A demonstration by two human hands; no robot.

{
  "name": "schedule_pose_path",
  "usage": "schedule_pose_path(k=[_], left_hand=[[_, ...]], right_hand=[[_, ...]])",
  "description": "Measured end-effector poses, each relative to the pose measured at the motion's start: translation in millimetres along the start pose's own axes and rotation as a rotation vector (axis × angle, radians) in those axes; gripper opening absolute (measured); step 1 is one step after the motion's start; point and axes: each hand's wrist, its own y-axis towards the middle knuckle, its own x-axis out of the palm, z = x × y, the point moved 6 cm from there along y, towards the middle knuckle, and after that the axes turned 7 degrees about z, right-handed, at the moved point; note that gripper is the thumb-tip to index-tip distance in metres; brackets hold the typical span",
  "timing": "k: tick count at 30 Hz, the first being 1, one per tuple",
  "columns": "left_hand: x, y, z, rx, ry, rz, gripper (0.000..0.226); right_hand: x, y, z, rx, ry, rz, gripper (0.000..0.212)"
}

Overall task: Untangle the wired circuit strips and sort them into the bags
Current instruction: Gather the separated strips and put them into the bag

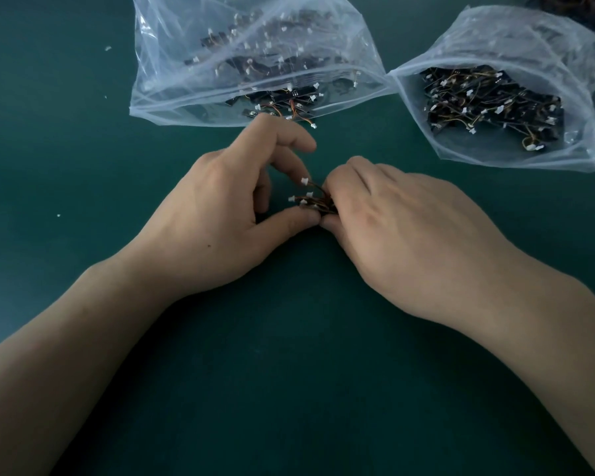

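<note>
A small tangle of wired circuit strips (315, 200), with thin brown and orange wires and white plugs, sits between my two hands at the centre of the green table. My right hand (402, 231) grips the bundle, its fingers curled over it and hiding the strips. My left hand (227, 214) pinches the plug end with thumb and a curled finger; its index finger is raised. Two clear plastic bags lie open beyond the hands: the left bag (172, 80) and the right bag (564, 80), each holding many dark strips with white plugs.
The green table mat (66, 149) carries a few tiny white specks at the left. A dark heap of more wired parts (577, 8) shows at the top right corner. One strip's wire pokes out of the left bag's mouth, just beyond my left index finger.
</note>
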Motion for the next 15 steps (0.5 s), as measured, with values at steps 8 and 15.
schedule_pose_path(k=[8, 15], left_hand=[[2.5, 0.0, -5.9, -0.041, 0.043, -0.038, 0.044], [5.4, 0.5, -2.7, -0.006, 0.115, -0.087, 0.032]], right_hand=[[-5.1, 0.9, 54.5, 0.364, 0.156, 0.230, 0.020], [-2.7, -16.5, 122.9, 0.701, -0.137, 0.273, 0.036]])
